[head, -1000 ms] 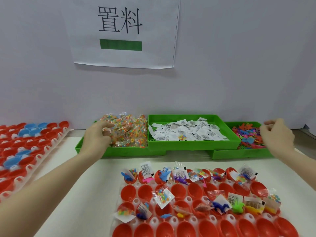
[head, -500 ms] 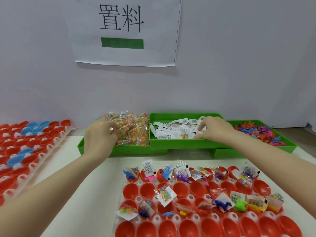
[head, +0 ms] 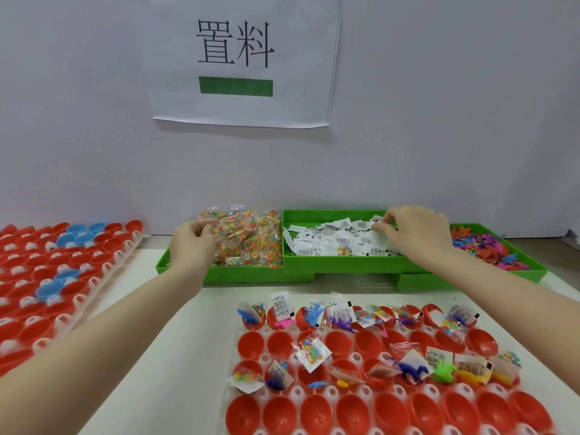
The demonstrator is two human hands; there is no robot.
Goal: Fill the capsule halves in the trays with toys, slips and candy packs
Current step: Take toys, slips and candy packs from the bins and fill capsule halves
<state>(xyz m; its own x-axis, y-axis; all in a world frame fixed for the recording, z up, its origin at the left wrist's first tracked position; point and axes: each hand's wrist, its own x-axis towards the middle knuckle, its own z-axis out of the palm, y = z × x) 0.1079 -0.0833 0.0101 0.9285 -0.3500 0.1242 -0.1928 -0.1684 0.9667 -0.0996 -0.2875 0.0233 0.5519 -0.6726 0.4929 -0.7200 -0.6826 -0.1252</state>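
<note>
Below the wall sign (head: 243, 58) reading "置料" (green bar beneath), we see the left hand (head: 191, 246) curled on candy packs (head: 248, 243), the right hand (head: 414, 233) pinching slips (head: 332, 243)

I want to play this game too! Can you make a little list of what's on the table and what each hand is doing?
left hand: grabbing candy packs in the left green bin
right hand: pinching a paper slip in the middle green bin
right bin: colourful plastic toys
front tray: red capsule halves, some filled, front row empty
far left: tray of red and blue halves
</note>
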